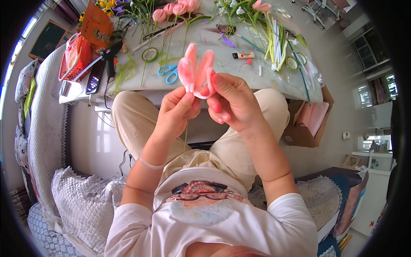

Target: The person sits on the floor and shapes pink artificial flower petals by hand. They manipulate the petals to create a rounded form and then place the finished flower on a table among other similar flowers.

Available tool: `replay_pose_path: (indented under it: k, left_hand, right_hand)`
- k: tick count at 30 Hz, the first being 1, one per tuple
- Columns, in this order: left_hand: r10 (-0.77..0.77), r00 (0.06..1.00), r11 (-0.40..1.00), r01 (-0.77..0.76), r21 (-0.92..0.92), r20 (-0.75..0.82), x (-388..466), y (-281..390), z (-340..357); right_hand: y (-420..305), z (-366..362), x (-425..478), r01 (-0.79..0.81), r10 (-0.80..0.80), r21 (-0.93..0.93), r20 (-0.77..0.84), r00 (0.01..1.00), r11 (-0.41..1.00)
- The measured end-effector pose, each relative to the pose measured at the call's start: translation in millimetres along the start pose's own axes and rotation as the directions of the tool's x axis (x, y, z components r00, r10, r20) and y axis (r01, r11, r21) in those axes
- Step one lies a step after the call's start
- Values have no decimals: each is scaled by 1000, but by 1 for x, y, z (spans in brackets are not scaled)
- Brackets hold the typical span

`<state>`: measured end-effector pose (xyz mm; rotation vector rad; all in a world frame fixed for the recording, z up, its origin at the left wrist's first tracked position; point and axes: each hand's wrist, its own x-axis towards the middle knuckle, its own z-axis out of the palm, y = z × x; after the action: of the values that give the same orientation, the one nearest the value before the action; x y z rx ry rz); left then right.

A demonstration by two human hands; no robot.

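Above my lap, near the table's front edge, both hands hold a pink fuzzy flower (189, 69) made of looped petals. My left hand (179, 107) pinches its base, and a thin green stem (186, 136) hangs below that hand. My right hand (232, 99) grips the lower right petal between thumb and fingers. Behind the flower, on the table, lie blue-handled scissors (172, 77) and a roll of green tape (150, 55). Finished-looking pink tulips (179, 9) with long green stems lie farther back. Part of the petal base is hidden by my fingers.
A black glue gun (110, 59) stands at the left beside a red basket (77, 61) and a phone (95, 77). To the right are a lighter (243, 55), white and yellow-green stems (275, 45) and tape rolls (292, 63). An open cardboard box (301, 133) sits beside the table's right end.
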<state>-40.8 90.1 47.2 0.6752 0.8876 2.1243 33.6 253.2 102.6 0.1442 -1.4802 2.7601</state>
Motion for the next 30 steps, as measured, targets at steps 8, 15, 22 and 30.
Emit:
replay_pose_path:
  k: [8,15,22,30]
  left_hand:
    - [-25,1000,999,25,33,15,-1,-3,0]
    - [-67,998,997,66,27,9,-3,-5,3]
    - [-143,944,945,220,-241,298,2,-5,-3]
    - [-171,985,983,170,70,8,-6,6,13]
  right_hand:
    - [-14,10,-1,5,-2,30,-102,995,1000]
    - [-8,4,-7,61,-92,-179,-171,981,982]
    - [-18,-5,-4,55,-63,-50,-163,985,997]
    - [-14,0,-6,197,-266,-290,-224,938,937]
